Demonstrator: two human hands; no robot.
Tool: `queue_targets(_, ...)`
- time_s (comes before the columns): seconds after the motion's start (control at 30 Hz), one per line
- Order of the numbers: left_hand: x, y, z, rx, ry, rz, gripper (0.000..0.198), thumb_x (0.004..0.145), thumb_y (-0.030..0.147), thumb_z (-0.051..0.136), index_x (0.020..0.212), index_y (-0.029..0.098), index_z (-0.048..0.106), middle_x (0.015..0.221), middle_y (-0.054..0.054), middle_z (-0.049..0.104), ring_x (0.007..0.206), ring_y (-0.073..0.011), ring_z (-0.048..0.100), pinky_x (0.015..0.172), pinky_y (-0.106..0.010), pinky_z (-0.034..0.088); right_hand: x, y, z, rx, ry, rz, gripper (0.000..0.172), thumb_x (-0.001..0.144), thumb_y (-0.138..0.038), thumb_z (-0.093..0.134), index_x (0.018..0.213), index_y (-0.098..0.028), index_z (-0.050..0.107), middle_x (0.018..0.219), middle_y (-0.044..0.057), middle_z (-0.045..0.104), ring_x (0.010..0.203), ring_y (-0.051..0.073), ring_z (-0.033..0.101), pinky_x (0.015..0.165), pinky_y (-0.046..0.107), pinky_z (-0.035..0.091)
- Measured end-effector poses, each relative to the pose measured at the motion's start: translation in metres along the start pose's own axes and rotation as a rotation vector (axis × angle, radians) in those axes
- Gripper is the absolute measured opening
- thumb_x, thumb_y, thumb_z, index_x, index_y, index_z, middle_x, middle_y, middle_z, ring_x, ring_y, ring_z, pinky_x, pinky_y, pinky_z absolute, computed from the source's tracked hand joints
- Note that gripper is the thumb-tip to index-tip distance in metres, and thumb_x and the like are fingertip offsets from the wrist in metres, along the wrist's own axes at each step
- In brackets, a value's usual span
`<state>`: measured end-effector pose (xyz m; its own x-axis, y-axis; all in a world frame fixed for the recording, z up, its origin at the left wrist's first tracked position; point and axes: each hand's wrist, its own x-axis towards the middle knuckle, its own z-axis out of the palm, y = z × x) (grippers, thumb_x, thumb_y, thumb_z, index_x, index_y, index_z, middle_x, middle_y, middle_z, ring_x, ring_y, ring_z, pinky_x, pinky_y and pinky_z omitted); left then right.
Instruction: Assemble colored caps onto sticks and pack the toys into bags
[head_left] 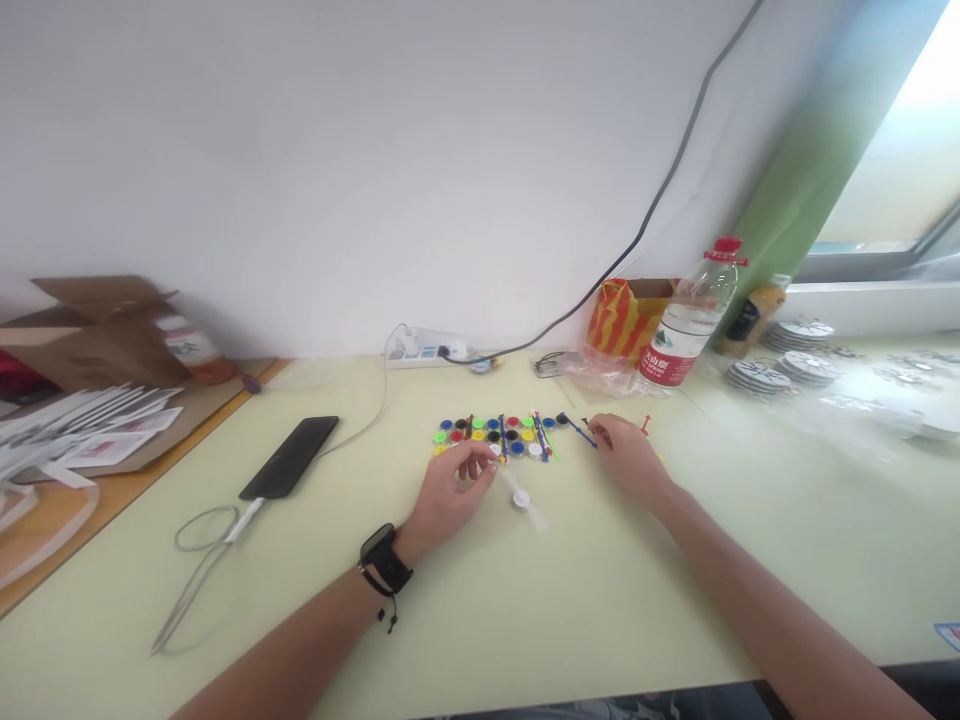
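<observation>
A cluster of small round coloured caps (pixel 495 436) lies on the pale green table (pixel 525 600), with a few thin coloured sticks across it. My left hand (pixel 450 492), a black watch on its wrist, rests at the cluster's near edge with fingers curled around a small white piece. My right hand (pixel 628 458) lies just right of the cluster, fingers closed on a thin blue stick (pixel 581 431). A white cap with a clear strip (pixel 523 499) sits between my hands. A small red stick (pixel 645 424) lies beyond my right hand.
A black phone (pixel 291 457) on a grey cable lies to the left. A power strip (pixel 424 351) and a water bottle (pixel 688 330) stand by the wall. An orange striped bag (pixel 619 320) is beside the bottle. Cardboard boxes and papers (pixel 90 430) fill the far left, stacked discs (pixel 780 368) the right.
</observation>
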<state>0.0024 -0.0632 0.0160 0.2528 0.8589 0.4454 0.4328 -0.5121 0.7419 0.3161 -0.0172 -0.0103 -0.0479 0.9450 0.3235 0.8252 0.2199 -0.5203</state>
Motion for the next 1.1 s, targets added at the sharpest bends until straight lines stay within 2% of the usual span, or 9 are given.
queue_targets(0.27,-0.001,0.0,0.0,0.007,-0.014,-0.01,0.007,0.093,0.019,0.062,0.097,0.022,0.067,0.086,0.001,0.068,0.071,-0.0124,0.055,0.068,-0.026,0.045,-0.001,-0.005,0.004,0.032,-0.036,-0.116,0.015,0.09,-0.016,0.051,0.09,-0.021,0.064,0.094,0.007,0.07,0.087,0.023,0.065,0.076,0.034,0.047)
queue_targets(0.57,-0.001,0.0,0.0,0.013,-0.025,-0.006,0.006,0.093,0.02,0.062,0.096,0.022,0.067,0.086,0.001,0.068,0.071,-0.0126,0.055,0.068,-0.026,0.045,0.0,-0.002,0.009,0.048,-0.022,-0.145,0.017,0.091,-0.015,0.056,0.098,-0.02,0.07,0.103,0.009,0.07,0.095,0.025,0.067,0.086,0.036,0.051)
queue_targets(0.83,-0.002,0.0,0.001,0.017,-0.031,0.002,0.006,0.094,0.019,0.061,0.096,0.022,0.067,0.086,0.001,0.068,0.07,-0.0123,0.054,0.067,-0.025,0.045,0.0,-0.002,0.01,-0.002,-0.011,-0.144,0.018,0.093,-0.016,0.055,0.103,-0.02,0.07,0.103,0.009,0.069,0.097,0.025,0.065,0.086,0.037,0.049)
queue_targets(1.1,-0.001,-0.001,0.001,0.026,-0.024,0.01,0.006,0.094,0.019,0.062,0.095,0.022,0.067,0.085,0.001,0.068,0.07,-0.0122,0.054,0.066,-0.025,0.045,0.003,-0.005,0.012,-0.002,0.013,-0.14,0.012,0.089,-0.011,0.053,0.083,-0.021,0.057,0.092,0.006,0.066,0.089,0.024,0.063,0.08,0.035,0.047)
